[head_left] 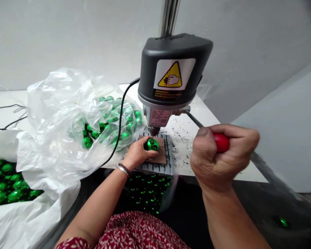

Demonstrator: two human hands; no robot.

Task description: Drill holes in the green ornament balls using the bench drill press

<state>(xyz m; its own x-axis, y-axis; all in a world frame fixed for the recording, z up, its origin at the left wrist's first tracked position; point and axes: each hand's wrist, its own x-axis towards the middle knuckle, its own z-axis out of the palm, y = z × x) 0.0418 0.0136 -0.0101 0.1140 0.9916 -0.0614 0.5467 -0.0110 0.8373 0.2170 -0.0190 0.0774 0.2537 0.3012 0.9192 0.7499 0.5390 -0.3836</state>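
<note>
My left hand [138, 152] grips a shiny green ball [153, 145] between thumb and fingers, holding it on a brown square board [161, 154] that lies on the grooved metal base [168, 164]. Directly above stands a small drill press [176, 69], its thin bit [152, 137] at the top of the ball; whether the bit has gone in, I cannot tell. At the right, my right hand [223, 155] is wrapped round the red knob [221, 142] of the press's feed lever [194, 119].
A clear plastic bag [59, 100] with several green balls spreads over the white table [186, 145] at left. More balls [9, 180] fill a white sack [41, 221]. A black cable [121, 124] hangs before the bag. Dark shavings dot the table; one ball [283, 222] lies on the floor.
</note>
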